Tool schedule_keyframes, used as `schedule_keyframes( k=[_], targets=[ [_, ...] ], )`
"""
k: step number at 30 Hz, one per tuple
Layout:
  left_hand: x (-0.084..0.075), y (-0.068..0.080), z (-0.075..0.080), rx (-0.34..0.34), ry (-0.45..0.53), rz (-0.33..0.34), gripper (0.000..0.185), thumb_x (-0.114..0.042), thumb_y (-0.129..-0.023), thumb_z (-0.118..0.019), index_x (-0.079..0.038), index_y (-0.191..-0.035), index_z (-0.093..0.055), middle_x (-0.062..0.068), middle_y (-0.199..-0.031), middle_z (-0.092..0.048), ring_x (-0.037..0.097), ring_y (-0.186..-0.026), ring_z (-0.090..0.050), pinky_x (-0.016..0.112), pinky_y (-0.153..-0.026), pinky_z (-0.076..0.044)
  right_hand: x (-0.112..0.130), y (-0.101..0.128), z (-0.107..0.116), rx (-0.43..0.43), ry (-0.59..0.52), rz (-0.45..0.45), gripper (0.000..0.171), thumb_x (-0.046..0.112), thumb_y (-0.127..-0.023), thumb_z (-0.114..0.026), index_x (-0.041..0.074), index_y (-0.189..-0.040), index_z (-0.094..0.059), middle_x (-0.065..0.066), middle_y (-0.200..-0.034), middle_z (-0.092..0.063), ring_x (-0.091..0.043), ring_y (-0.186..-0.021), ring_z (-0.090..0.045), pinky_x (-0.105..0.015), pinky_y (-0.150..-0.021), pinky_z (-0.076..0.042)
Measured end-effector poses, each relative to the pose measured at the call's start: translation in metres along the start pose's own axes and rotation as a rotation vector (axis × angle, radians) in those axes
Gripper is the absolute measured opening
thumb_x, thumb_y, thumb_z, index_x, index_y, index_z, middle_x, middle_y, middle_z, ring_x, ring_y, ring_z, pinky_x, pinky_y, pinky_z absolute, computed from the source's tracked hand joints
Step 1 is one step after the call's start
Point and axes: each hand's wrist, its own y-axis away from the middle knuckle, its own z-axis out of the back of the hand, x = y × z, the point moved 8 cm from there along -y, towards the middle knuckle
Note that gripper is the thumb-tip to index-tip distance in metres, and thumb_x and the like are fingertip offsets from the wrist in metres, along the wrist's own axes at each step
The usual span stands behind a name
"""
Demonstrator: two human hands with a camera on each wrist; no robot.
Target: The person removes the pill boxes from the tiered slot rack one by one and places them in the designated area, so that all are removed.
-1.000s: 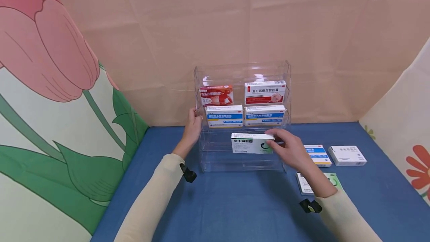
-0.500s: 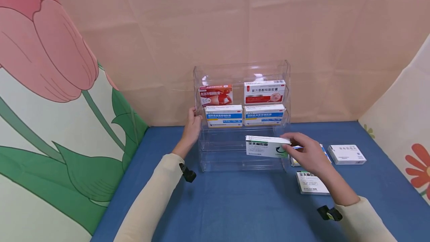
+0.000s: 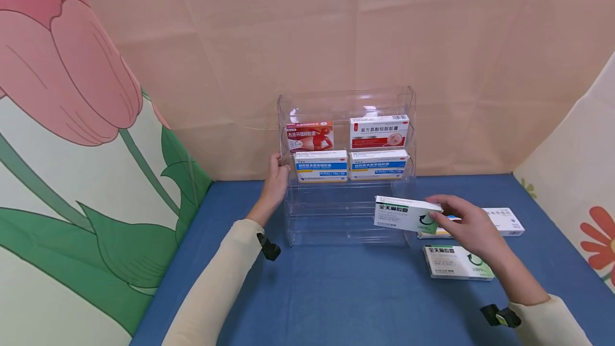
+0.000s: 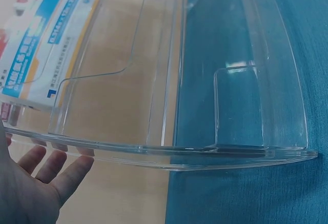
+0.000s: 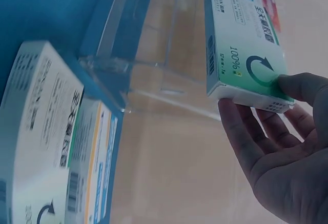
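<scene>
Rack (image 3: 346, 101) holds 4 boxes (image 3: 321, 165); left hand (image 3: 276, 181) flat against it, right hand (image 3: 468, 223) pinches green box (image 3: 403, 214).

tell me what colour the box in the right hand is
White with green, a dark curved arrow on its front; the box shows best in the right wrist view.

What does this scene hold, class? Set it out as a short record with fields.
Left hand: open, fingers against the left side of the clear rack.
Right hand: holds a green-and-white box in front of the rack's lower right.
Rack shelves: red box, red-and-white box, two blue boxes below.
Blue table: another green-and-white box, white box.
</scene>
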Motion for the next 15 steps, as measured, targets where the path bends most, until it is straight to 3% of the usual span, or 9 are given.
schedule_keyframes(
  k=[9,15],
  targets=[
    [-0.001,-0.001,0.0,0.003,0.013,-0.012,0.048,-0.025,-0.101,-0.035,-0.013,-0.147,-0.029,0.017,-0.145,-0.04,0.035,-0.128,-0.042,0.059,-0.104,-0.037,-0.017,0.009,0.014,0.069,0.002,-0.067,0.04,0.029,-0.099,-0.065,0.01,-0.135,-0.061,-0.019,-0.121,-0.067,-0.034,-0.102,-0.065,-0.022,-0.071,-0.054],
    [0.0,0.0,0.0,0.004,0.005,0.001,0.048,-0.025,-0.1,-0.036,-0.013,-0.146,-0.029,0.016,-0.144,-0.04,0.035,-0.124,-0.045,0.056,-0.099,-0.041,-0.027,0.016,0.024,0.092,0.015,-0.067,0.038,0.028,-0.099,-0.065,0.012,-0.133,-0.062,-0.017,-0.122,-0.068,-0.017,-0.095,-0.067,-0.023,-0.071,-0.055]
  ],
)
